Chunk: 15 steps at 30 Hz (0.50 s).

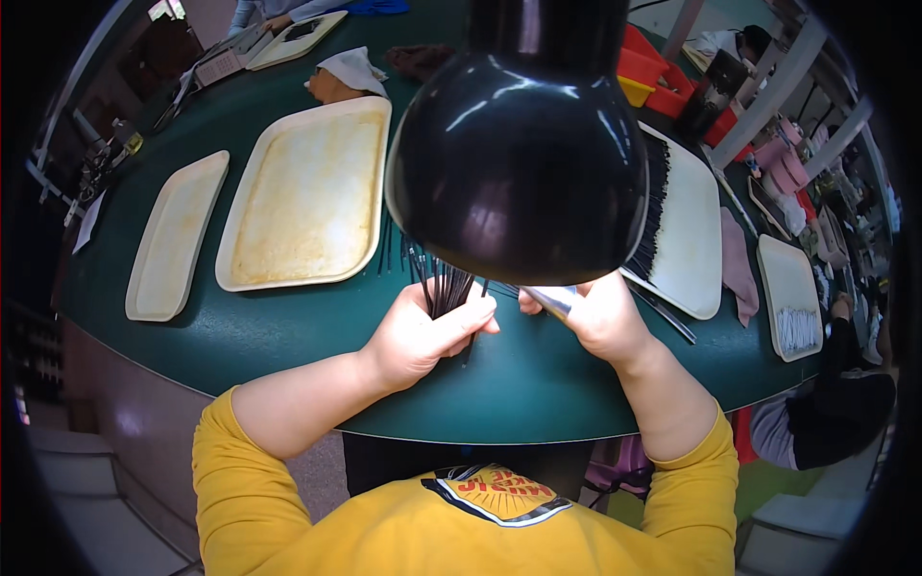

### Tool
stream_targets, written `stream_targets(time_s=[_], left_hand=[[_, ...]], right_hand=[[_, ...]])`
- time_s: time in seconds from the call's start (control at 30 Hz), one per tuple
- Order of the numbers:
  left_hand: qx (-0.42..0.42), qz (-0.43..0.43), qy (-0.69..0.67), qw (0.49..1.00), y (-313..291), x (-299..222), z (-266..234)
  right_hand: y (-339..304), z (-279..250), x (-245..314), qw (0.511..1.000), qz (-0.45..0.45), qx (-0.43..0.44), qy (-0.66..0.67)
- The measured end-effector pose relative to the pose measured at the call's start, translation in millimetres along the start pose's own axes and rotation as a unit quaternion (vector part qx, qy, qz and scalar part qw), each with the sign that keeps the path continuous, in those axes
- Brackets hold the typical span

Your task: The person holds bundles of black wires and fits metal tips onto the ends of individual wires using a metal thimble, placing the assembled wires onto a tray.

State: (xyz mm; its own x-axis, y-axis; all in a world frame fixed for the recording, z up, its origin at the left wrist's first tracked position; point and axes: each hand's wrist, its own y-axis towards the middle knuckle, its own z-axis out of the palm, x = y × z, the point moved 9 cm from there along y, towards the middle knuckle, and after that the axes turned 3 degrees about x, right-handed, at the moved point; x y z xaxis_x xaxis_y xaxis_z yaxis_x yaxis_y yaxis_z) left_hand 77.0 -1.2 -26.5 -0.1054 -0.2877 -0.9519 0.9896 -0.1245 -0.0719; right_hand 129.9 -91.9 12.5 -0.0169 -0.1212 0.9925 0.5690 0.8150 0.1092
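Note:
My left hand is closed around a bundle of thin black rods, which point up and away from me. One rod is apart from the rest, near the thumb. My right hand grips a flat, shiny silver metal tool, possibly tweezers; its far part is hidden. A black lamp shade hangs over both hands and covers the rod tips and part of the right fingers. More black rods lie on the green table beyond the left hand, partly under the shade.
On the left lie a large stained cream tray and a narrower one. To the right, a cream tray holds a row of black rods. Farther right are a mauve cloth and a small tray of silver pins. Other people work nearby.

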Motion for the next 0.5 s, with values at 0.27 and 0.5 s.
stream_targets(time_s=[0.27,0.5], left_hand=[[0.018,-0.078,0.027,0.996,-3,8,9],[0.085,-0.064,-0.021,0.994,-2,3,24]], right_hand=[[0,8,3,0.999,-0.036,0.019,0.032],[-1,6,1,0.997,-0.046,0.010,0.055]])
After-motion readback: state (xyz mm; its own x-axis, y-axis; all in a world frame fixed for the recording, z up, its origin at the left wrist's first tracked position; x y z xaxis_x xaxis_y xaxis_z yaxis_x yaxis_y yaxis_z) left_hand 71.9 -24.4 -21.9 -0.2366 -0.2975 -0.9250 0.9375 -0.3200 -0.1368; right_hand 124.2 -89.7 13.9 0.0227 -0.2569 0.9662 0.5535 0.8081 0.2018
